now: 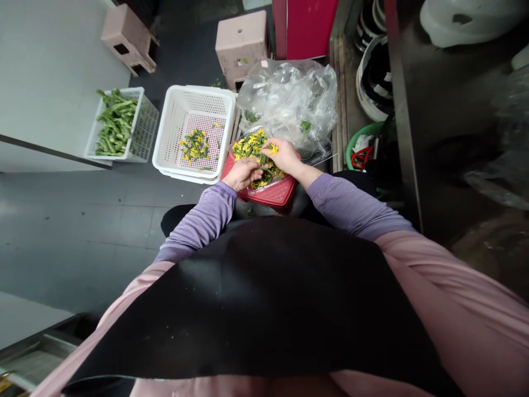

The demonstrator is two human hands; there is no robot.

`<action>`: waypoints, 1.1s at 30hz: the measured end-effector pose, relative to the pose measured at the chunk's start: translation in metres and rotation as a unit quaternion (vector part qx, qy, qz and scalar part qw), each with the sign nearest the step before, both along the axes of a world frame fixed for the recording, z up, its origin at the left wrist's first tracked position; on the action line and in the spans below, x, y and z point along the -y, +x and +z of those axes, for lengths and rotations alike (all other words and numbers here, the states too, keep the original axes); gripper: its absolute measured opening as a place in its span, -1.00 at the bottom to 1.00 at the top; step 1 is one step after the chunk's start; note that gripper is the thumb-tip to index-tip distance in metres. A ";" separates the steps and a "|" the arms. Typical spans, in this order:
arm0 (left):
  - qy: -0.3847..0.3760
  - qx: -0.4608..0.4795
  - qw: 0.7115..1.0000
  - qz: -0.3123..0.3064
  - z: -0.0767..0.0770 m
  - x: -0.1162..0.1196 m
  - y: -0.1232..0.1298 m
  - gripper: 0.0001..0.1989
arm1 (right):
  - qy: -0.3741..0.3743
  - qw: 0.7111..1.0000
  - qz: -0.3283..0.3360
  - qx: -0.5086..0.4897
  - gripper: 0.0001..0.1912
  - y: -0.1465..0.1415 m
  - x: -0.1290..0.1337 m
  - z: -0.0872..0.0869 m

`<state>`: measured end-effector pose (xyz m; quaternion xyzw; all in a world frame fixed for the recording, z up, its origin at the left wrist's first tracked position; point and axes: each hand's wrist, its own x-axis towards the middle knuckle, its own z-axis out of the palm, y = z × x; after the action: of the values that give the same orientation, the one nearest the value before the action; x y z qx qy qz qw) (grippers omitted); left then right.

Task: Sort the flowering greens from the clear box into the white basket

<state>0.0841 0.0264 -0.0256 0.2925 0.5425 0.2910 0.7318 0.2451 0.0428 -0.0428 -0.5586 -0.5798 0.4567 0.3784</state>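
My right hand (pixel 284 156) is closed in a pinch on a flowering baby cucumber (pixel 273 149), its yellow blossom showing at the fingertips. Close beside it, my left hand (pixel 244 173) has its fingers curled together over the pile; what they hold, if anything, is too small to make out. Under both hands a heap of small green baby cucumbers with yellow flowers (pixel 249 145) lies in clear plastic on a red lidded box (pixel 276 194). To the left, a white perforated basket (pixel 163 146) holds a smaller heap of the same flowering pieces (pixel 195 146).
A crumpled clear plastic bag (pixel 289 94) lies beyond the box. Further left stands a white basket (pixel 144 124) of green vegetables (pixel 118 124). Pink stools (pixel 242 44) are at the back. On the right are a green basin (pixel 351 144) and a metal-edged table (pixel 407 138).
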 end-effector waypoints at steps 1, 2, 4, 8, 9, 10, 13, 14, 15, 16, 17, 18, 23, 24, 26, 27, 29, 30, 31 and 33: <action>-0.002 0.007 1.000 0.001 -0.001 -0.001 -0.001 -0.93 | 0.000 1.000 -0.004 0.001 -0.97 0.001 -0.001 0.001; -0.003 0.015 1.000 0.001 -0.002 -0.001 -0.003 -0.94 | -0.004 1.000 -0.008 0.000 -0.97 0.003 -0.002 0.002; -0.002 0.028 1.000 0.001 -0.004 -0.002 -0.007 -0.93 | -0.017 1.000 -0.014 -0.007 -0.93 0.004 -0.004 0.003; 0.004 0.010 1.000 0.001 -0.003 -0.001 -0.009 -0.94 | -0.036 0.999 -0.019 -0.034 -0.86 0.005 -0.005 0.001; 0.005 0.004 1.000 -0.003 -0.002 0.000 -0.009 -0.95 | -0.044 0.998 -0.018 -0.043 -0.85 0.004 -0.005 0.002; 0.007 -0.001 1.000 -0.007 -0.001 0.001 -0.008 -0.96 | -0.056 0.997 -0.016 -0.052 -0.84 0.004 -0.004 0.002; 0.018 -0.018 1.000 -0.019 0.002 0.004 -0.005 -0.95 | -0.098 0.992 -0.009 -0.083 -0.80 0.001 0.000 0.006; 0.024 -0.024 0.999 -0.020 0.002 0.005 -0.005 -0.93 | -0.109 0.990 -0.010 -0.093 -0.79 0.000 0.002 0.007; 0.029 -0.030 0.999 -0.021 0.003 0.005 -0.005 -0.92 | -0.120 0.987 -0.013 -0.105 -0.77 -0.002 0.003 0.008; 0.031 -0.032 0.999 -0.022 0.003 0.005 -0.006 -0.92 | -0.132 0.984 -0.018 -0.117 -0.75 -0.003 0.004 0.009; 0.030 -0.027 0.999 -0.024 0.003 0.004 -0.007 -0.92 | -0.146 0.980 -0.024 -0.131 -0.74 -0.004 0.004 0.009; 0.027 -0.016 0.999 -0.026 0.003 0.003 -0.009 -0.93 | -0.162 0.975 -0.029 -0.147 -0.73 -0.005 0.003 0.008; 0.015 0.037 0.999 -0.024 0.000 -0.001 -0.022 -0.91 | -0.250 0.932 -0.082 -0.251 -0.77 0.007 -0.012 0.002; 0.016 0.036 0.999 -0.018 0.001 -0.002 -0.024 -0.90 | -0.274 0.918 -0.091 -0.271 -0.76 0.011 -0.015 0.002; 0.020 0.025 0.999 -0.008 0.003 -0.003 -0.025 -0.88 | -0.324 0.891 -0.090 -0.306 -0.75 0.016 -0.019 0.001; 0.022 0.017 1.000 -0.006 0.005 -0.003 -0.025 -0.87 | -0.343 0.879 -0.083 -0.321 -0.75 0.017 -0.019 0.001; 0.027 0.002 1.000 -0.008 0.011 -0.005 -0.022 -0.85 | -0.375 0.861 -0.061 -0.338 -0.78 0.016 -0.015 0.002; 0.031 -0.003 0.999 -0.011 0.013 -0.006 -0.019 -0.86 | -0.388 0.855 -0.045 -0.341 -0.80 0.014 -0.012 0.003; 0.035 -0.008 0.999 -0.013 0.015 -0.007 -0.017 -0.86 | -0.400 0.851 -0.021 -0.340 -0.82 0.012 -0.009 0.004; 0.047 -0.018 0.999 -0.013 0.016 -0.008 -0.012 -0.89 | -0.418 0.845 0.037 -0.332 -0.86 0.008 -0.003 0.007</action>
<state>0.0718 0.0348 -0.0091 0.3388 0.5371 0.3016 0.7112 0.2528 0.0462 -0.0355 -0.4572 -0.1940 0.8275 0.2620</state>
